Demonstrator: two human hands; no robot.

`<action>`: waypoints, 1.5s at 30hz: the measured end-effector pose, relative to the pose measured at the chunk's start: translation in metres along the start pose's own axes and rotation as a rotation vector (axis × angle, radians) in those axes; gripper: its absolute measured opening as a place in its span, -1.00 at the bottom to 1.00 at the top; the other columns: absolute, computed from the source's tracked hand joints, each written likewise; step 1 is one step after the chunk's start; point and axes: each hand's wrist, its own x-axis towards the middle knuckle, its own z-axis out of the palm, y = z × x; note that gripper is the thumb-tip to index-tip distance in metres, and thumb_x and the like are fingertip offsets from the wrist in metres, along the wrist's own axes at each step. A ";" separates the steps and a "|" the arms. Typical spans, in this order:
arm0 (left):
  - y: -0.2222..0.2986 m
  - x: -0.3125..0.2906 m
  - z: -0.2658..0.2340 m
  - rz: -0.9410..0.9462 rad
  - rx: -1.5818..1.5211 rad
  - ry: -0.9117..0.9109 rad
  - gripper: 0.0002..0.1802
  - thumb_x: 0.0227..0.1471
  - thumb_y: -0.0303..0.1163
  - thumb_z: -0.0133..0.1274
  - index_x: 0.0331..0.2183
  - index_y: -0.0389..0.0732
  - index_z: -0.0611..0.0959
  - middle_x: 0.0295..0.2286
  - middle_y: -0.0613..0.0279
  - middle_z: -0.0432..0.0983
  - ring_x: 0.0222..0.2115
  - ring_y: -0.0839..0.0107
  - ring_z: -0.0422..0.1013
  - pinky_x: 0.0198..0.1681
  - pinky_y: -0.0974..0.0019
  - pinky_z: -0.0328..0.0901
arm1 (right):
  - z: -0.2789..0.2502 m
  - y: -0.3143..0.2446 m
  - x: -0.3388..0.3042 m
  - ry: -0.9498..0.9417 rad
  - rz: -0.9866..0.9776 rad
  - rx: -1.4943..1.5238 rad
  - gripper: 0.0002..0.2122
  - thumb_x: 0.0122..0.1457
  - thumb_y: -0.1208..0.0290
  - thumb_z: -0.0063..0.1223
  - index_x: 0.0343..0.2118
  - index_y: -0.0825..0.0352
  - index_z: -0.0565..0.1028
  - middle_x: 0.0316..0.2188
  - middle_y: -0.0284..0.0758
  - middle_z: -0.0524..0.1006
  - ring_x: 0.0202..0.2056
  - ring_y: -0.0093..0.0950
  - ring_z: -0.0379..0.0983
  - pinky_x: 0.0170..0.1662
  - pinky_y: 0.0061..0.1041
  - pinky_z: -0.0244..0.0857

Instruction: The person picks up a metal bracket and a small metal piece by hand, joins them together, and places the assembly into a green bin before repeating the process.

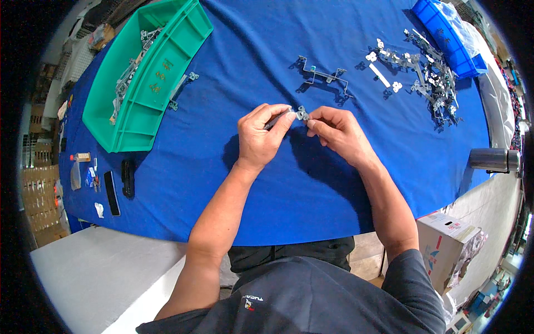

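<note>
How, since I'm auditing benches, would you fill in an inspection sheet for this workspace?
Surface: blue cloth, creased.
Parts: small metal part, held; loose bracket farther out; metal pile at right by the blue bin; green bin at left holding metal pieces.
Clutter: dark phone-like slab and black object, left; metal cylinder, right edge.
Hands: left hand and right hand pinch the small metal part.
Cables: nothing seen.
Surroundings: white carton, lower right.

On the near dark T-shirt (334, 289) we see white lettering (255, 299); on the left green bin's wall (142, 119), yellowish characters (161, 76); on the near-right carton (436, 236), red print (452, 225).
</note>
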 end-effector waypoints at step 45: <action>-0.010 -0.003 0.005 -0.050 -0.066 0.019 -0.89 0.08 -0.49 0.23 -0.33 -0.34 0.69 -0.54 0.29 0.58 -0.55 0.65 0.42 -0.49 0.47 0.30 | 0.001 0.009 0.003 0.036 -0.080 -0.102 -0.84 0.29 0.39 0.09 -0.23 0.39 0.54 -0.54 -0.46 0.48 -0.54 -0.71 0.36 -0.54 -0.63 0.27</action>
